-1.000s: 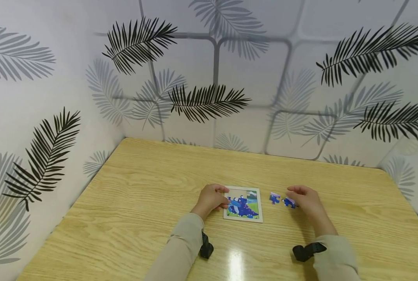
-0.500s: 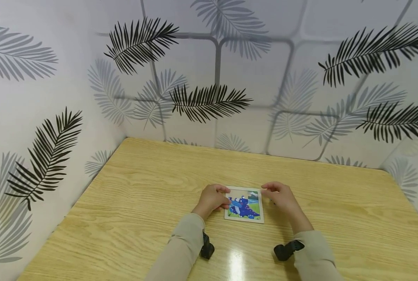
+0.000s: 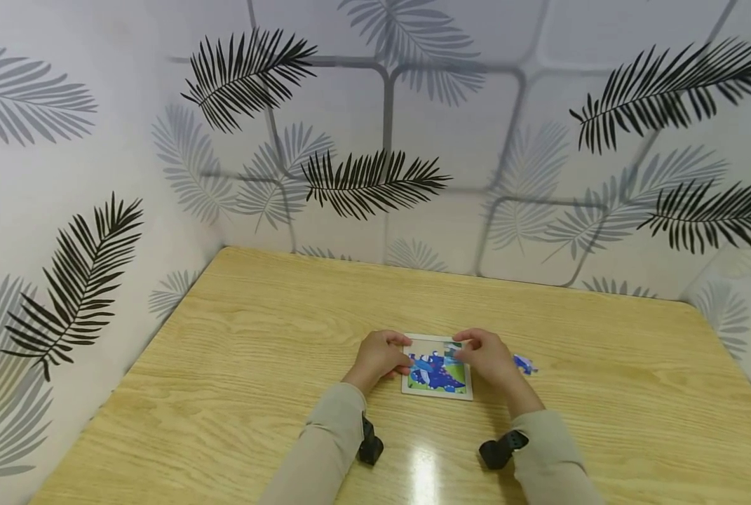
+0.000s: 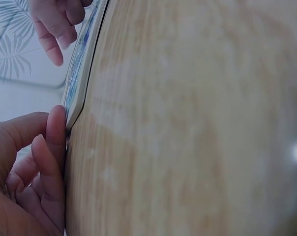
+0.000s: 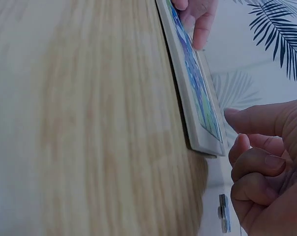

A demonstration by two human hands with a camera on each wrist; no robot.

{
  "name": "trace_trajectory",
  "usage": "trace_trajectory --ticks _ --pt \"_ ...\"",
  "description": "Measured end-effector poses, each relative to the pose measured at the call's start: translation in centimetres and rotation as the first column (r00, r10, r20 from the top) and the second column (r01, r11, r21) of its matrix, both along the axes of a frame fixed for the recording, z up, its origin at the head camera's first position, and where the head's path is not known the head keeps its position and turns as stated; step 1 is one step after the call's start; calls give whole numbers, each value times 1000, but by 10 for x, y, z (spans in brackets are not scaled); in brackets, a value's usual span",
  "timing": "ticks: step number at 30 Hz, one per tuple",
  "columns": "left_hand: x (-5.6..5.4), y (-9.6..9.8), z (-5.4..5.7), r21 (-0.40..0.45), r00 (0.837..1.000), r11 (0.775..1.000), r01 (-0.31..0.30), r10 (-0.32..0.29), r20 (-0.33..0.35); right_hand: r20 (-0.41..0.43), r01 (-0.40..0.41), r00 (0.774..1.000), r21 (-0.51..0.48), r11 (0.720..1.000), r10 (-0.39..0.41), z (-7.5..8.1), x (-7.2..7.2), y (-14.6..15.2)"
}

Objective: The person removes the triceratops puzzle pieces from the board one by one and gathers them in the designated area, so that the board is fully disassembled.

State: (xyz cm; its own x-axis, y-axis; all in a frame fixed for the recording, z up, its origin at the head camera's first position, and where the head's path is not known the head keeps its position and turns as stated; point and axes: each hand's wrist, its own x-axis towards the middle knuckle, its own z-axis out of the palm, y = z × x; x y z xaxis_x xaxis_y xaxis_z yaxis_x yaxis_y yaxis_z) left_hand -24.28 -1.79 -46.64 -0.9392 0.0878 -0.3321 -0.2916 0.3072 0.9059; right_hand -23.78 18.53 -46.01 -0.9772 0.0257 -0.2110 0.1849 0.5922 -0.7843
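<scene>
Left hand [image 3: 376,356]: the left edge of the board is held by the bent fingers [image 4: 54,130], one fingertip being placed near its far corner and another lower along the same edge.
Right hand [image 3: 484,354]: it is poised over the right side of the board, with one finger [image 5: 259,118] stretched toward the frame and the others curled; whether a piece is pinched at the tips cannot be told.
Board [image 3: 437,396]: it is laid flat on the desk, between the fingers of the two hands.
Dinosaur [image 3: 437,379]: it is shown in blue on the board, just right of the left fingers and below the right fingertips.
Bare patch [image 3: 423,346]: pale backing is left uncovered at the board's far side, between both sets of fingertips.
Loose piece [image 3: 525,364]: it is seen on the desk, just right of the right hand, off the board.
Desk [image 3: 255,351]: wood grain is spread under and around all the fingers.
Cameras [image 3: 370,445]: one is worn at each wrist, behind the fingers, by a pale sleeve [image 3: 321,442].
Wall [image 3: 362,119]: leaf prints are carried on it, well beyond the fingers.
</scene>
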Motion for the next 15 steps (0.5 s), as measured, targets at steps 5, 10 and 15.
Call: trace_trajectory --ticks 5,10,15 --pt "-1 1 -2 2 1000 1000 3 -3 5 20 0 1000 39 999 -1 -1 1 -2" --pt "-2 1 -4 -17 1000 1000 -1 1 11 26 -11 1000 78 997 9 -3 3 -2" --pt "-5 1 -3 -33 1000 999 -2 2 26 20 -36 999 111 993 34 1 4 -4"
